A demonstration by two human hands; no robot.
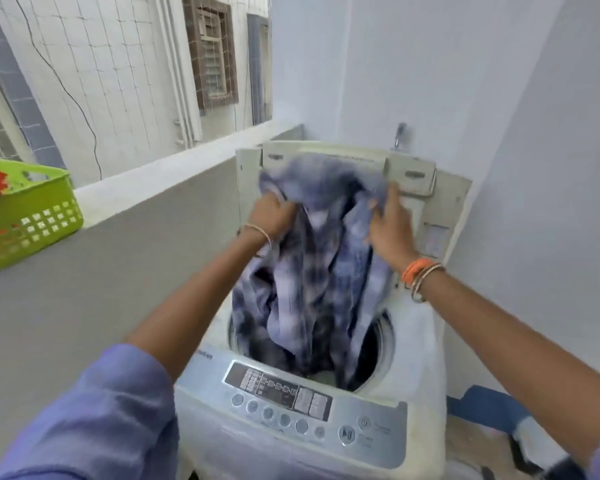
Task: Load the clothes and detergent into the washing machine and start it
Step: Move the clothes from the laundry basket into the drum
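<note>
Both hands raised over the open tub. The left hand (269, 216) has its fingers curled into a bunched fold at the upper left of the blue-and-white checked cotton shirt (312, 271); the right hand (388, 230) has its fingers closed round the upper right edge, thumb side toward the cloth. Each grip is therefore closed on the garment, and the shirt hangs between and below the two hands. Its lower half already dips through the round mouth of the dark drum (371, 344), in front of the upright folded lid (409, 174) of the white top-loading washing machine (413, 358).

To do this step well, in judgement: lower both hands together until the cloth settles inside the rim, then let go, so that no sleeve or hem drapes over the edge where the lid could trap it. Dropping it loosely rather than wadded should help the load balance.

The grey control panel with round buttons (291, 400) lies nearest the person, untouched. A lime-green perforated plastic basket (32, 216) stands on the grey ledge (153, 188) well to the left; no detergent can be identified. Motion blur softens the fabric.
</note>
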